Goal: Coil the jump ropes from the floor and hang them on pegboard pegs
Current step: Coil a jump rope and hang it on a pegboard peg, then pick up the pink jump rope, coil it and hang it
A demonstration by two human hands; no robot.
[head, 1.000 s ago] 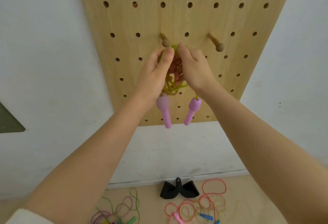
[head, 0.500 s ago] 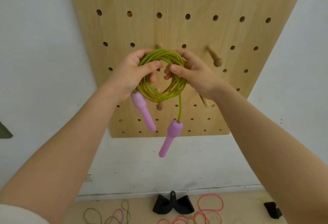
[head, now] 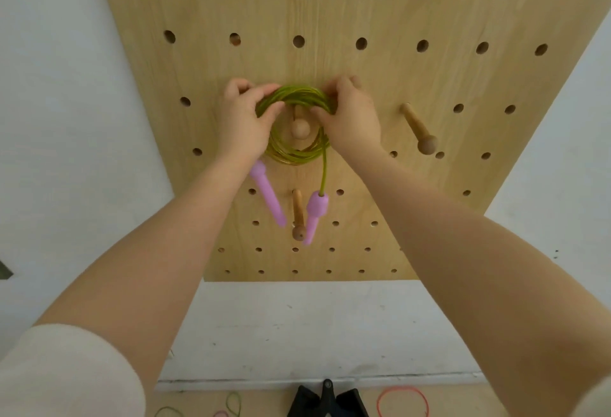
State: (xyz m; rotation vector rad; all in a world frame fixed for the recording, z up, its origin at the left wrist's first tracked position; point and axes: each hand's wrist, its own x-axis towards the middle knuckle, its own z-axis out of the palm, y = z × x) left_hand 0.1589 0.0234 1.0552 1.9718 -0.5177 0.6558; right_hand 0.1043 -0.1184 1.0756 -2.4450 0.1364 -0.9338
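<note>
Pegboard [head: 380, 158] fills the upper view, tilted wood panel on a white wall. Both forearms reach up and forward, converging at mid-board. Left hand [head: 243, 125] grips the coil's upper left: thumb across the front of the strands, fingers curled behind. Right hand [head: 352, 120] grips the upper right likewise, thumb pinching the strands from the front. Green rope [head: 297, 152], coiled, is held flat against the board, ringed around a peg [head: 300, 128] whose knob shows through the centre. Two pink handles [head: 314, 215] dangle below the coil, one beside a lower peg [head: 298, 218]. On the floor: red rope [head: 402, 400], partly seen.
</note>
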